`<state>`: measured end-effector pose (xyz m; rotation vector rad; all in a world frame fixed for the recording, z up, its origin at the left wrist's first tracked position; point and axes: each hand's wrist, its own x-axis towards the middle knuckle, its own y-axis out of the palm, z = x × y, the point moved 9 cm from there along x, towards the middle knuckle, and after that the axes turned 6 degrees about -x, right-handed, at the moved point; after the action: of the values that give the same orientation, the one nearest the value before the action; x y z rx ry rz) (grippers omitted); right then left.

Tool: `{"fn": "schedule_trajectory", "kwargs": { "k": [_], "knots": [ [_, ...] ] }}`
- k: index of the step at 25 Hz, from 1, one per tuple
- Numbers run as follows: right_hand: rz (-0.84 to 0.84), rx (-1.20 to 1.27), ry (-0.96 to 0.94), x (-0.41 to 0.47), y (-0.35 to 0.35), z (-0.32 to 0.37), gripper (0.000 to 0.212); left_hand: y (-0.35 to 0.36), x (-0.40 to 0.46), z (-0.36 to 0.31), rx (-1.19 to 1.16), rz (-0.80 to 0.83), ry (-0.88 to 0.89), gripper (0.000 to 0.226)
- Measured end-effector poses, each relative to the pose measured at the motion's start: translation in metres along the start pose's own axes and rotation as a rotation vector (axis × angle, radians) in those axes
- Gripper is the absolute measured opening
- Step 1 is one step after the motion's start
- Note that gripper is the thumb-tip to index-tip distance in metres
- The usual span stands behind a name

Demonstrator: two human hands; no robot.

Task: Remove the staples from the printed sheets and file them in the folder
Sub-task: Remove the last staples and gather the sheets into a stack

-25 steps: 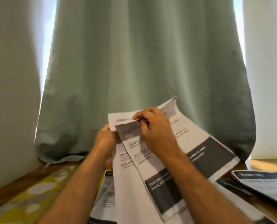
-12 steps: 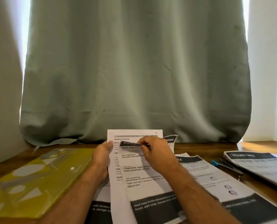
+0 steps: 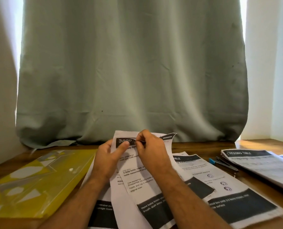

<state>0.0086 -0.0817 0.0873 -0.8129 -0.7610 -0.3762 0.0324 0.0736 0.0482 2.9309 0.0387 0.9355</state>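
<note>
Wooden desk (image 3: 203, 146), "DRESSING TABLE" sheet (image 3: 253, 160)

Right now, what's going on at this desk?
A person is working at the top corner of a set of printed sheets held above the wooden table. The left hand grips the left edge; the right hand pinches near the top, apparently at the staple. The yellow folder lies to the left, with nothing visibly filed.
</note>
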Motion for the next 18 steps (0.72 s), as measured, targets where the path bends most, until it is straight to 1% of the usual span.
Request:
{"fn": "schedule_trajectory", "kwargs": {
  "k": [1, 2, 5, 11, 14, 16, 18],
  "knots": [
    [0.004, 0.006, 0.012, 0.001, 0.0, -0.002, 0.008, 0.0, 0.001, 0.001, 0.063, -0.018, 0.009, 0.018],
    [0.015, 0.007, 0.016, 0.001, 0.001, -0.002, 0.007, -0.002, 0.002, 0.003, 0.079, -0.047, -0.005, 0.015],
    [0.012, -0.012, -0.015, -0.001, 0.003, 0.002, 0.003, -0.008, 0.005, 0.011, 0.053, -0.108, -0.027, 0.017],
    [-0.05, -0.036, -0.095, -0.001, -0.003, 0.009, 0.018, -0.012, 0.01, 0.007, 0.061, -0.18, 0.057, 0.018],
    [-0.097, -0.044, -0.12, -0.002, -0.008, 0.011, 0.019, -0.012, 0.01, 0.005, 0.004, -0.181, 0.053, 0.016],
    [-0.099, -0.072, -0.081, 0.0, -0.01, 0.006, 0.021, -0.007, 0.009, 0.004, -0.015, -0.141, 0.031, 0.008],
    [-0.087, -0.113, -0.048, 0.002, -0.01, 0.002, 0.021, -0.002, 0.008, 0.004, -0.019, -0.109, 0.003, 0.014]
  ]
}}
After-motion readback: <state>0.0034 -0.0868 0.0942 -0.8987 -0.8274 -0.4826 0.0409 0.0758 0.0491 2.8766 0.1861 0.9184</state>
